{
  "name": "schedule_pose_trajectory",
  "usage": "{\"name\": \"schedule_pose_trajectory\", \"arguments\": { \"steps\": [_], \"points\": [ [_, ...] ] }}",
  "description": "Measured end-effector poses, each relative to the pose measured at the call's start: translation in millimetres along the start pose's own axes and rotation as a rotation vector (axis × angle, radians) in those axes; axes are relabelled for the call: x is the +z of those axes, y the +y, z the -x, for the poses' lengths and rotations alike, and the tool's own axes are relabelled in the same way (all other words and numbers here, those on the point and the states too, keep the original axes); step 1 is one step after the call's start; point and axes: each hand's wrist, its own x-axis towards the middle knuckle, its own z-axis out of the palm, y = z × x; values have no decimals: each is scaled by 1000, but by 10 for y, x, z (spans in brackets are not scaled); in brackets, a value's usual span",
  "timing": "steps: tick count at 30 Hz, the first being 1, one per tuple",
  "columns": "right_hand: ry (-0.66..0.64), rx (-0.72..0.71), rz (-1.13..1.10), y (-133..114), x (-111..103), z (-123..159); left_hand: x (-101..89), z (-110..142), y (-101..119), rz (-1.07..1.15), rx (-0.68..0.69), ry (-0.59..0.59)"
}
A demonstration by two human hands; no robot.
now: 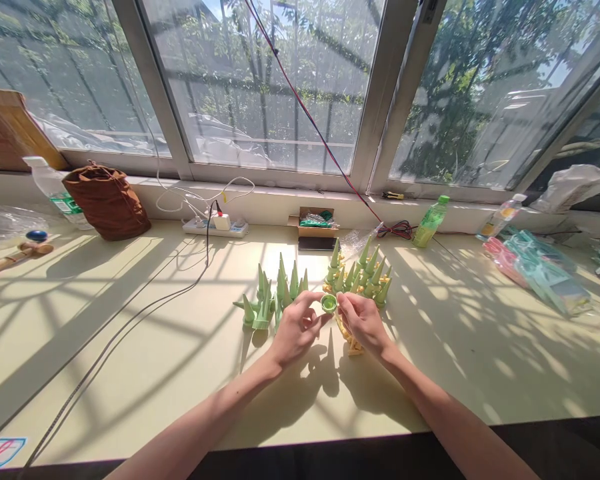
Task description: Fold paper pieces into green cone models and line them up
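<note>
Between thumb and fingers, my left hand grips a green plastic cone, its round hollow end turned toward me. Close against the cone's right rim is my right hand, thumb and forefinger pinched together; whatever is in the pinch is too small to make out. Beyond my left hand several plain green cones stand in a group. Behind my right hand is another group of green cones with yellow parts at their bases. Small yellow pieces lie under my right hand, partly hidden by it.
At the back are a power strip, an open small box and a green bottle. A brown cloth bag stands left. A black cable crosses the table's left side. Plastic packets lie at right.
</note>
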Motion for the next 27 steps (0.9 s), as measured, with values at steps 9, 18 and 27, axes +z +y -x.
{"name": "schedule_pose_trajectory", "arguments": {
  "steps": [9, 18, 27],
  "points": [
    [38, -74, -44, 38, 0, 6, 8, -51, 18, 454, -404, -132],
    [-72, -94, 23, 25, -27, 17, -26, -46, -3, 549, -412, -252],
    [-45, -22, 126, -12, -32, -5, -19, -1, -3, 168, -227, -176]
  ]
}}
